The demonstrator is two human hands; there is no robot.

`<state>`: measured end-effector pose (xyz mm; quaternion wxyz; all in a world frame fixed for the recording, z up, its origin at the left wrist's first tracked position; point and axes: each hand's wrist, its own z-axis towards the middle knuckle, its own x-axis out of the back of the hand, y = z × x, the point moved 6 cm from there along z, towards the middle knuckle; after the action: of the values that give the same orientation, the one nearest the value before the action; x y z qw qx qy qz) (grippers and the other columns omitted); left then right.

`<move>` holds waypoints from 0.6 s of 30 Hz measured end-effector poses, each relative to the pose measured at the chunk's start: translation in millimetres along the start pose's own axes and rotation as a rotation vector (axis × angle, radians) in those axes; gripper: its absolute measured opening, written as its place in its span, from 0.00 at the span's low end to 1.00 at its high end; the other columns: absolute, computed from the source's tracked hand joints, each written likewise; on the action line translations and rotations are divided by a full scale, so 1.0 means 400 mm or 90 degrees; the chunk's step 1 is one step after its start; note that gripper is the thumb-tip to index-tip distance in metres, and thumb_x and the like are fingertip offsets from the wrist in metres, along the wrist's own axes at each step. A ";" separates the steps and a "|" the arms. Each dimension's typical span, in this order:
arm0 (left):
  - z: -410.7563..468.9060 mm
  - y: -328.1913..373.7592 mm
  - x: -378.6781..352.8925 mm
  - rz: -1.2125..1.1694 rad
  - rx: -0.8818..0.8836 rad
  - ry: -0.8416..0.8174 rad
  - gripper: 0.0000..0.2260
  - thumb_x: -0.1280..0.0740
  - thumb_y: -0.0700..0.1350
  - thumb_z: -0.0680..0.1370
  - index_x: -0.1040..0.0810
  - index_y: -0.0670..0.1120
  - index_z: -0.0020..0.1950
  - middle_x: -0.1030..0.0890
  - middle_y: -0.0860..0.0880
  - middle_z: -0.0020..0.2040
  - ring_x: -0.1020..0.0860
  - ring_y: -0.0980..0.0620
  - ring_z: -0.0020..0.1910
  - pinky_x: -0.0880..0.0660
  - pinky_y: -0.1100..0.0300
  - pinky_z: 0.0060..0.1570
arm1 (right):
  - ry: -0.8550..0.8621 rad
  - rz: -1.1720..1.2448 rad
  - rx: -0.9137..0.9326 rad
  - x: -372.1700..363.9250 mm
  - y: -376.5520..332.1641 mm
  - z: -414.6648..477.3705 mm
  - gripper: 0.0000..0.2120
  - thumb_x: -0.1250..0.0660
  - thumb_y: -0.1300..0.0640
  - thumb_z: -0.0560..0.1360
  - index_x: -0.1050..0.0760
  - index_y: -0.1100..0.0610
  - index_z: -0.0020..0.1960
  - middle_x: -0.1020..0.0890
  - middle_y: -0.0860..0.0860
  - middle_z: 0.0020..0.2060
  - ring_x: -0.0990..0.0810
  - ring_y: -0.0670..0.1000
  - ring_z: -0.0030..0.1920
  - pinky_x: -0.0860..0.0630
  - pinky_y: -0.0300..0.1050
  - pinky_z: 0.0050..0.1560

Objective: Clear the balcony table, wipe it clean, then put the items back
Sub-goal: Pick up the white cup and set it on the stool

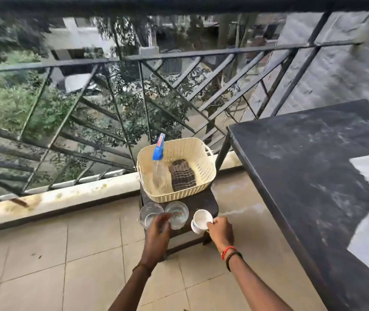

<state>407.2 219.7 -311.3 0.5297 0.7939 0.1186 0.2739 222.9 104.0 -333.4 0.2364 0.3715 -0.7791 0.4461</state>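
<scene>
While basket (209,176) holds bottle (159,173) and cloth (182,178), right hand (220,232) grips cup (201,217); left hand (158,232) unclear.

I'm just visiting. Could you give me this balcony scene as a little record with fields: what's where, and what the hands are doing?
Table: dark top with pale smears, at right
Stool: low, dark, left of the table
Basket: cream, on the stool, holding a spray bottle and a striped cloth
Glasses: two, clear, on the stool's near edge
Left hand: at the glasses; hold too blurred to tell
Right hand: grips a white cup
</scene>
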 end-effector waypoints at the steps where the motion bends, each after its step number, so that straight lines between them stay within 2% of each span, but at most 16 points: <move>1: 0.010 -0.011 -0.003 -0.009 -0.002 0.005 0.11 0.38 0.36 0.81 0.23 0.43 0.61 0.21 0.46 0.59 0.23 0.51 0.58 0.28 0.71 0.50 | 0.003 0.001 -0.004 -0.017 0.006 0.010 0.08 0.32 0.57 0.71 0.20 0.63 0.43 0.17 0.61 0.47 0.20 0.62 0.50 0.30 0.45 0.40; 4: 0.039 -0.030 -0.018 -0.039 -0.008 0.018 0.11 0.39 0.37 0.81 0.22 0.40 0.61 0.20 0.46 0.59 0.22 0.51 0.57 0.25 0.74 0.46 | 0.015 -0.003 -0.017 -0.069 0.022 0.055 0.08 0.33 0.57 0.71 0.21 0.62 0.44 0.16 0.61 0.47 0.20 0.63 0.49 0.26 0.46 0.42; 8: 0.052 -0.025 -0.025 -0.053 -0.025 0.019 0.11 0.38 0.38 0.81 0.22 0.40 0.61 0.18 0.46 0.58 0.21 0.51 0.58 0.24 0.58 0.59 | 0.022 0.008 -0.041 -0.110 0.026 0.084 0.08 0.35 0.56 0.71 0.22 0.60 0.43 0.17 0.61 0.47 0.20 0.63 0.49 0.25 0.46 0.42; 12: 0.068 -0.031 -0.027 -0.060 -0.030 0.014 0.11 0.38 0.38 0.81 0.22 0.40 0.61 0.18 0.45 0.57 0.21 0.51 0.58 0.24 0.54 0.61 | 0.033 0.022 -0.041 -0.137 0.020 0.107 0.08 0.35 0.56 0.71 0.21 0.60 0.44 0.17 0.60 0.48 0.20 0.62 0.48 0.25 0.47 0.44; 14: 0.072 -0.033 -0.028 -0.063 -0.034 0.011 0.10 0.38 0.38 0.81 0.22 0.41 0.60 0.18 0.45 0.56 0.21 0.51 0.57 0.24 0.57 0.58 | 0.037 0.031 -0.041 -0.143 0.019 0.114 0.08 0.35 0.56 0.71 0.21 0.59 0.44 0.17 0.60 0.49 0.19 0.63 0.49 0.25 0.47 0.44; 16: 0.076 -0.037 -0.029 -0.075 -0.028 0.007 0.09 0.38 0.38 0.81 0.22 0.43 0.58 0.18 0.46 0.55 0.21 0.52 0.57 0.24 0.66 0.54 | 0.027 0.036 -0.043 -0.149 0.018 0.120 0.08 0.34 0.55 0.72 0.21 0.58 0.45 0.17 0.60 0.50 0.19 0.63 0.50 0.25 0.46 0.45; 18: 0.079 -0.038 -0.030 -0.077 -0.028 0.005 0.09 0.38 0.39 0.81 0.22 0.44 0.58 0.18 0.47 0.55 0.21 0.53 0.56 0.25 0.71 0.50 | 0.009 0.038 -0.048 -0.153 0.021 0.129 0.09 0.34 0.54 0.72 0.21 0.58 0.48 0.17 0.60 0.51 0.19 0.62 0.51 0.25 0.47 0.47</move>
<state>416.7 195.7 -338.0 0.5621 0.7725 0.1620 0.2470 251.8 84.2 -405.8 0.2424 0.3360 -0.8043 0.4260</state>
